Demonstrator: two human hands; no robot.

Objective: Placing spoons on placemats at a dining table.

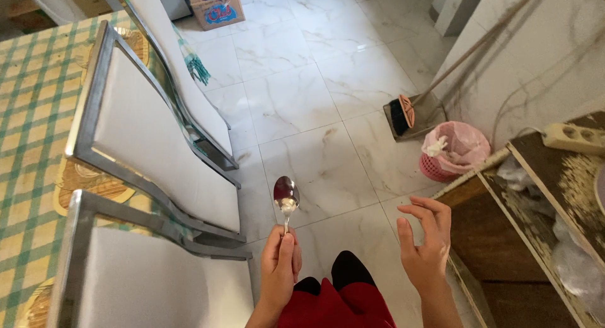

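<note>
At the far left we see a table [28,101] under a green and yellow checked cloth, with woven mats lying on it. Three chairs [148,145] with grey metal frames and pale seats are pushed in along its edge, and a green striped cloth [194,62] hangs between the two farther ones. Just right of the nearest chair our left hand [279,265] is closed around the handle of a metal spoon [285,194], thumb pressed along the front, so the spoon stands upright with its bowl uppermost and facing us, above the pale marbled floor tiles [296,95]. A cardboard box [217,8] sits on the floor at the top of the view. Below the hands we see a red garment [340,306] and dark feet. Our right hand [428,246] hovers near the spoon but apart from it, fingers spread and loosely curled, holding nothing. Farther right a broom [403,114] leans on the wall beside a pink basket [455,151] lined with a pink bag. At the right edge a worn wooden shelf [542,177] carries a white power strip [576,138].
</note>
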